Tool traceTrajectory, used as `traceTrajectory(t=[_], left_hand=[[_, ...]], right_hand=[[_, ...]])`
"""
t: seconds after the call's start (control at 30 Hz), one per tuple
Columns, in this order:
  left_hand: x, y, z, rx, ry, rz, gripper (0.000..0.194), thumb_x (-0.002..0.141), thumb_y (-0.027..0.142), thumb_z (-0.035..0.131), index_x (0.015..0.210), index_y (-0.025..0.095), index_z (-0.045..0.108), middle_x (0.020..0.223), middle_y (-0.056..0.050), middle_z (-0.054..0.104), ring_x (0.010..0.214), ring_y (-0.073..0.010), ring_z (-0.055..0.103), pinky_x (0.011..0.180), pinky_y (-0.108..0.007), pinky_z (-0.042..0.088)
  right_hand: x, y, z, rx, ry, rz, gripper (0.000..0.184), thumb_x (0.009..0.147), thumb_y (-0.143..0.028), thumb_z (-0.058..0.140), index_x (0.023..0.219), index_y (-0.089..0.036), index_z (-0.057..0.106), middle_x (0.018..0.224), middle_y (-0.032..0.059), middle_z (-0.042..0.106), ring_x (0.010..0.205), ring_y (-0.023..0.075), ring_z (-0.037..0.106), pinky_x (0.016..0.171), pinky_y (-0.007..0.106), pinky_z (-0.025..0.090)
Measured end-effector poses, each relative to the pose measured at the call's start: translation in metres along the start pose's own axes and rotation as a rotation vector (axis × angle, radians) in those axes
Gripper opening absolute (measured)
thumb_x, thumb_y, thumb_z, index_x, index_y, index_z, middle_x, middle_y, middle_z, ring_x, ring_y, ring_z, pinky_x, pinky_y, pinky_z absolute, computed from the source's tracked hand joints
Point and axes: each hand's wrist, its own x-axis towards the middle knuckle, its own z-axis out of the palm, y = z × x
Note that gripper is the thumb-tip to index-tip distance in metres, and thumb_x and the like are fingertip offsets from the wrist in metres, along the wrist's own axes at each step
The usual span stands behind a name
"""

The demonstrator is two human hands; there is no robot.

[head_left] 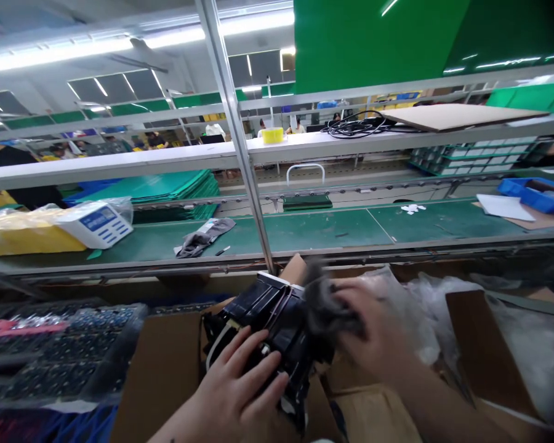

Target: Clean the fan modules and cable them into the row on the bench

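Observation:
A black plastic machine part [258, 301] with wires across its top rests tilted over an open cardboard box [166, 369]. My left hand [240, 384] lies on its near side with the fingers spread. At the part's right end, my right hand [367, 329] grips a dark grey cloth [325, 301]. Both that hand and the cloth are smeared by motion. I cannot tell whether the cloth touches the part.
Trays of small dark parts [74, 351] stand at the left. Clear plastic bags [434, 301] fill boxes at the right. Beyond a metal post [240, 135] runs a green conveyor [314, 231], carrying another grey cloth [205, 237] and a white device [96, 224].

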Motion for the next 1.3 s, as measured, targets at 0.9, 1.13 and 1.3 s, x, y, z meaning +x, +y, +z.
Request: traceTrajectory(t=[0.9, 1.13, 1.3], left_hand=[[0.01, -0.001, 0.016, 0.298, 0.019, 0.236, 0.039, 0.067, 0.01, 0.054, 0.104, 0.024, 0.051, 0.099, -0.002, 0.061, 0.101, -0.0241, 0.048, 0.094, -0.049, 0.035], [0.014, -0.021, 0.028, 0.261, 0.234, -0.194, 0.065, 0.058, 0.015, 0.057, 0.118, 0.009, 0.033, 0.111, -0.017, 0.047, 0.109, -0.0286, 0.038, 0.086, -0.043, 0.043], [0.023, -0.02, 0.033, 0.178, 0.299, -0.2, 0.058, 0.06, 0.014, 0.059, 0.113, 0.019, 0.037, 0.111, -0.012, 0.047, 0.108, -0.0281, 0.041, 0.087, -0.045, 0.041]], right_hand=[[0.06, 0.062, 0.081, -0.12, -0.237, 0.26, 0.024, 0.063, -0.013, 0.046, 0.086, -0.016, 0.056, 0.09, 0.0073, 0.054, 0.083, 0.0188, 0.052, 0.072, 0.031, 0.041], [0.02, 0.019, 0.031, -0.033, -0.158, 0.012, 0.042, 0.062, -0.014, 0.05, 0.104, -0.021, 0.05, 0.104, 0.0068, 0.051, 0.093, 0.0193, 0.049, 0.08, 0.032, 0.042], [0.017, 0.03, 0.039, -0.073, -0.036, 0.171, 0.037, 0.059, -0.011, 0.047, 0.095, -0.019, 0.054, 0.096, 0.0066, 0.053, 0.092, 0.021, 0.049, 0.082, 0.036, 0.04]])
